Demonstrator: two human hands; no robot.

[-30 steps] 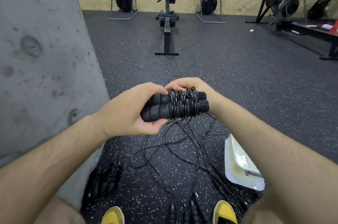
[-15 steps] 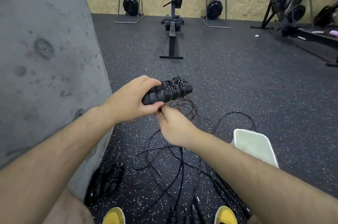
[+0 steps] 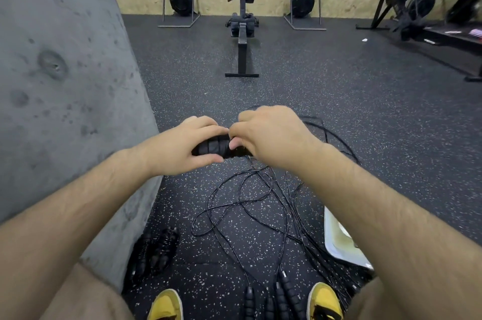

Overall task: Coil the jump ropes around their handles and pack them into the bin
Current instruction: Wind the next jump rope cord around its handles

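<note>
Black ribbed foam handles, paired, mid-air over speckled rubber floor. Grip: left hand wraps one end; right hand, fingers curled, clamps other end. Thin cords tangled below, white bin beside.

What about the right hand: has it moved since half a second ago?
Yes. The right hand moved away from the person, toward the rowing machine.

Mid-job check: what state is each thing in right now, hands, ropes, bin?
left hand: grips the held handles.
right hand: curled round their right end.
held handles: paired, off the floor, cord trailing down.
loose cords: tangled on the floor.
wound ropes: coiled, on the floor by the wall.
spare handles: uncoiled, between the shoes.
bin: on the floor, partly behind the right forearm.
</note>
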